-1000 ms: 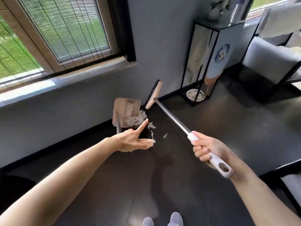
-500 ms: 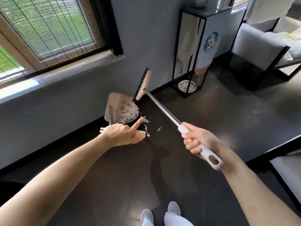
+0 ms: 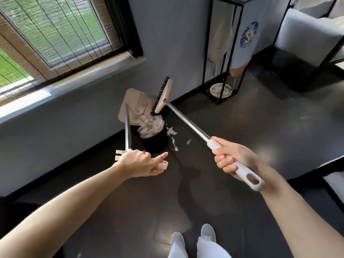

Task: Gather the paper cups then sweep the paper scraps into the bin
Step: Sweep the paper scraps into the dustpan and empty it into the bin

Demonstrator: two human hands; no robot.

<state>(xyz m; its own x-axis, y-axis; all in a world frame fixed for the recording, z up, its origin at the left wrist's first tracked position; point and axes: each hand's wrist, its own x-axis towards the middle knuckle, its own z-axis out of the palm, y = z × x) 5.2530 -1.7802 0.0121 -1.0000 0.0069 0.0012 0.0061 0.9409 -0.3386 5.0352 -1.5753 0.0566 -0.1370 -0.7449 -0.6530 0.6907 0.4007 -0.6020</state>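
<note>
The dark floor [image 3: 242,127] lies under you. A grey wall [image 3: 74,118] and a window [image 3: 55,34] are on the far left. A black stand [image 3: 206,53] is on the far right, by the wall.

Your broom [image 3: 186,120] is long and thin. It runs from your right hand [image 3: 230,159] on the near right up to the far left. It has a shiny metal pole and a white grip with a hole at the near end. Its pale head is at the far end, above the bin [image 3: 155,141]. The black bristles point left, toward the dustpan [image 3: 134,101].

The dustpan also has a shiny pole. The pole runs almost straight away from you, from near to far. The pan is pale and flat, tipped up at the far end, with its low edge at the top of the bin.

The bin is black and round. It stands on the floor by the wall, between the two poles.

Your right hand is wrapped tight round the broom's white grip. Your left hand [image 3: 137,164] holds the dustpan's pale grip, with one finger stuck out straight.

White paper scraps [image 3: 150,125] are heaped in the bin. A few lie on the floor just right of it.
</note>
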